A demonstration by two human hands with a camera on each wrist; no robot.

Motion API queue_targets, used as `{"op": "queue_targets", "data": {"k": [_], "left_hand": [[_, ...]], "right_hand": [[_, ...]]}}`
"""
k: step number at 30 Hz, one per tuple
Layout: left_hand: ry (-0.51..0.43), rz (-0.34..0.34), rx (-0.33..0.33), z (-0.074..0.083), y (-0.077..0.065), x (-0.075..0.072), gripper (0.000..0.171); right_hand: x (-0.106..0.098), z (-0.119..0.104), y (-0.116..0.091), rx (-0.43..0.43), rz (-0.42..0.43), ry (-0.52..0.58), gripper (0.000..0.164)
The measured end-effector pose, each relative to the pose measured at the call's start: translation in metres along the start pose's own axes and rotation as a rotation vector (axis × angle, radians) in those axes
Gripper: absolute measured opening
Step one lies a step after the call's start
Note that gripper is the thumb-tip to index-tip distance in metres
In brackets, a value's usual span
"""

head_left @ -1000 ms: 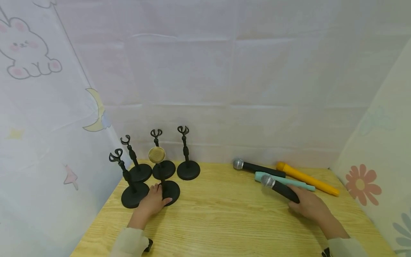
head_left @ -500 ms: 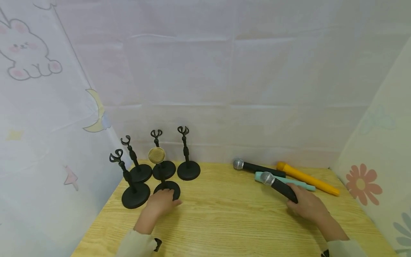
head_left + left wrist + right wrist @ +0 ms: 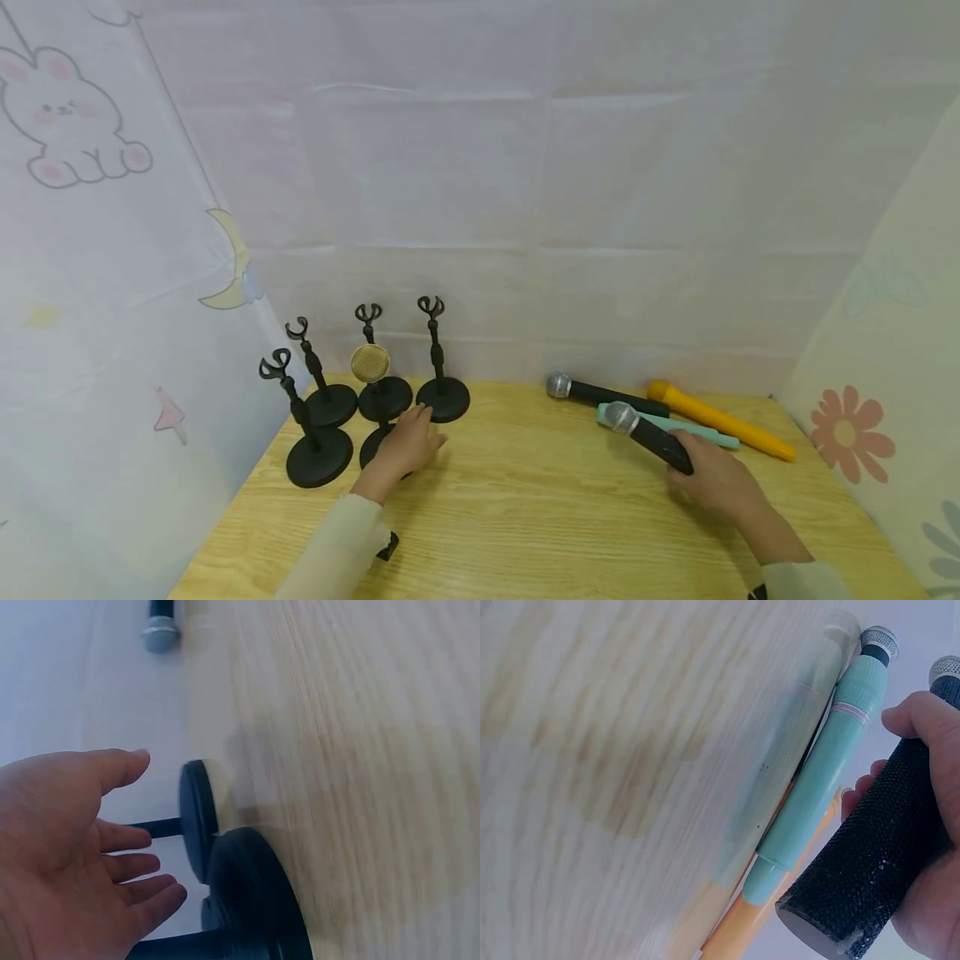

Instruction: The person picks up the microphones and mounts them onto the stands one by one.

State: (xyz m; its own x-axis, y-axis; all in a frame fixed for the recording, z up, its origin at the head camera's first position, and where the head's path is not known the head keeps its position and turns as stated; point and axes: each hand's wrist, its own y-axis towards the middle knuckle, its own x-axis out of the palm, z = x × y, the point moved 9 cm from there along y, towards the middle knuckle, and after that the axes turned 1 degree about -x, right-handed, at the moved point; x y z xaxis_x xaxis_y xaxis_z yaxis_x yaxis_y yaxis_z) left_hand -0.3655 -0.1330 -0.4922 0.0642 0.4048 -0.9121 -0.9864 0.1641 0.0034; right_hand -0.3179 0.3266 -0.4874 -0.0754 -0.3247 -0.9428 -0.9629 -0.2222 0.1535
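Fingers of the right hand (image 3: 716, 477) curl round a black microphone (image 3: 662, 446), its silver head pointing leftward and away from the person, held above the bench (image 3: 540, 517) beside a mint microphone (image 3: 701, 429). That one lies between a second black microphone (image 3: 617, 397) and a yellow microphone (image 3: 742, 425). Over on the left, the left hand (image 3: 408, 443) has its fingers extended and slightly parted, the thumb well away from them; in the head view it partly covers the base of the stand bearing a gold microphone (image 3: 371, 364). Four black stands (image 3: 318, 458) rise upright around it.
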Motion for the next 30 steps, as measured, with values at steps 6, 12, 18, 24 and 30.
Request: {"op": "queue_targets", "data": {"k": [6, 12, 18, 24, 30], "left_hand": [[0.015, -0.008, -0.077, -0.009, 0.029, 0.009, 0.07], [0.032, 0.006, -0.153, -0.019, 0.051, 0.01, 0.076], [0.015, -0.026, -0.187, -0.023, 0.063, 0.015, 0.076], [0.034, -0.036, -0.189, -0.025, 0.073, 0.02, 0.074], [0.041, -0.053, -0.165, -0.025, 0.081, 0.024, 0.07]], "right_hand": [[0.0, -0.001, 0.002, -0.004, 0.009, -0.013, 0.044], [-0.004, -0.003, 0.005, -0.009, 0.017, -0.024, 0.042], [-0.001, -0.002, 0.003, 0.003, -0.027, -0.029, 0.055], [0.002, -0.004, 0.002, 0.003, -0.048, -0.019, 0.058], [0.003, -0.005, 0.0, 0.009, -0.063, -0.021, 0.062]]}}
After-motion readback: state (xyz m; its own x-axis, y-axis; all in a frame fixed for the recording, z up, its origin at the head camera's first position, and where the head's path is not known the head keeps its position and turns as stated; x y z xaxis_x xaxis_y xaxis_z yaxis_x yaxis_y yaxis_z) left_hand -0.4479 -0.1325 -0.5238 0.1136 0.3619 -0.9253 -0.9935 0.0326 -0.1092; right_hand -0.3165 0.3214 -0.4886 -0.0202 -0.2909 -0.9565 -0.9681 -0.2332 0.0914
